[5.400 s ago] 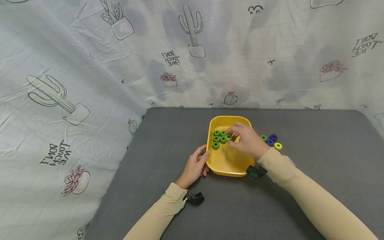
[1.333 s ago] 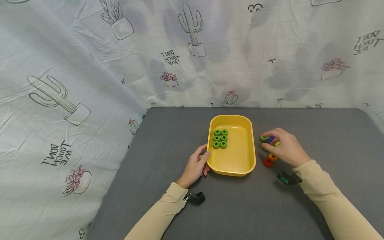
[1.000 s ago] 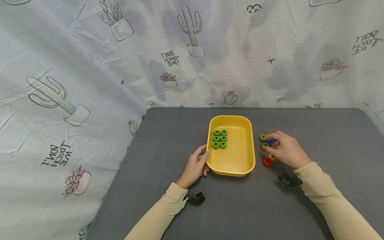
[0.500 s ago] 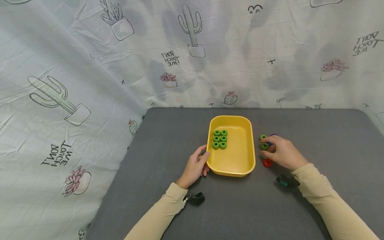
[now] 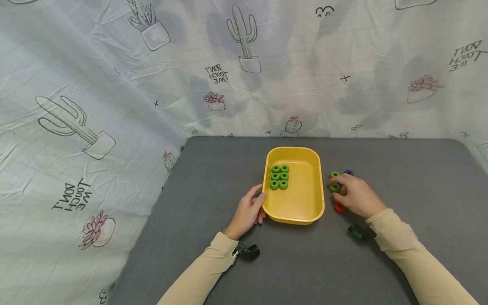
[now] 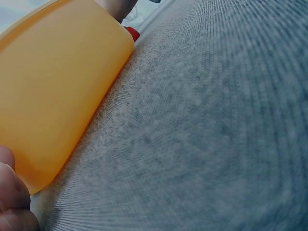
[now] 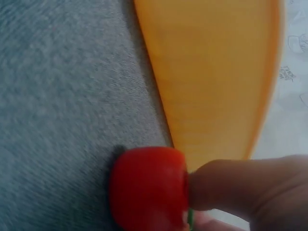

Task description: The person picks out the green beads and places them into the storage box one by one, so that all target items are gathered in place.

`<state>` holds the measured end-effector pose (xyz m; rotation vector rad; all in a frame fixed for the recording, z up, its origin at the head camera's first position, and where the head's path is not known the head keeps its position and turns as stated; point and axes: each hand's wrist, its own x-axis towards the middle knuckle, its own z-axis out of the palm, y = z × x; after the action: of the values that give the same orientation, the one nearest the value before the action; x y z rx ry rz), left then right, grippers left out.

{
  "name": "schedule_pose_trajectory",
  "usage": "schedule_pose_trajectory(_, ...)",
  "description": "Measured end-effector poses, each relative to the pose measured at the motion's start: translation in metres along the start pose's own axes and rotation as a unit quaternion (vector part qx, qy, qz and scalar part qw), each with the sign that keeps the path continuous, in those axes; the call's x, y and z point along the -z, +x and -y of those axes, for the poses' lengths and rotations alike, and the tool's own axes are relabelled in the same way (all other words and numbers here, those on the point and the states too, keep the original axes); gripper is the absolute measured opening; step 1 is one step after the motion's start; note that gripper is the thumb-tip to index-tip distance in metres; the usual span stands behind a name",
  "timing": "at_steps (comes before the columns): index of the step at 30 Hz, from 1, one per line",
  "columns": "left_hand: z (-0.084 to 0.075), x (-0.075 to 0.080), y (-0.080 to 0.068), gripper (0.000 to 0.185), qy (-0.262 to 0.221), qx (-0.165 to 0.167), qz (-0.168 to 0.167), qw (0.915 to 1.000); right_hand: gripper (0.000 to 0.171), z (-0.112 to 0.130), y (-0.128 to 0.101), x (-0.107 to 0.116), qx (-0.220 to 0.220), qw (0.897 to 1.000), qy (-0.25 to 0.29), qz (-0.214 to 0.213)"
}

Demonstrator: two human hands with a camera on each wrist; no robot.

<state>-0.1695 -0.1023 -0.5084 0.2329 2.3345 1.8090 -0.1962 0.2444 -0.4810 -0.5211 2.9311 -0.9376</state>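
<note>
My left hand point(image 5: 248, 212) grips the left side of the yellow tray point(image 5: 293, 218), its thumb at the rim and fingers against the outer wall; curled fingers show in the left wrist view. Inside the tray, green ring-shaped beads point(image 5: 284, 176) stand in two columns on the left. To the right of the tray, my right hand point(image 5: 358, 197) pinches a green bead point(image 5: 334, 188) between thumb and forefinger, low over the table. Another green bead point(image 5: 334, 174) lies just beyond the fingertips. A red bead point(image 7: 147, 187) sits beside the thumb in the right wrist view.
A purple bead point(image 5: 348, 173) shows behind the right hand, which hides the other beads there. The grey table point(image 5: 213, 169) ends at the back against a white curtain point(image 5: 289, 84) printed with cacti.
My right hand has left the tray for the loose beads, then shifted slightly left and closed its fingertips on a green bead. It now hides the orange and yellow beads. My left hand stays put.
</note>
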Motion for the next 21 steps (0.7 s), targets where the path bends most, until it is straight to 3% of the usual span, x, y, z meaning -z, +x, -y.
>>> schedule_pose_trajectory(8, -0.0009, 0.0000, -0.0008, 0.046, 0.002, 0.001, 0.001, 1.0000, 0.031, -0.0006, -0.0011, -0.0038, 0.008, 1.000, -0.007, -0.019)
schedule_pose_trajectory(21, 0.0013, 0.0015, -0.0003, 0.048, -0.006, -0.008, 0.008, 0.9999, 0.023, 0.0038, -0.0030, -0.0015, 0.046, 0.990, 0.023, -0.134)
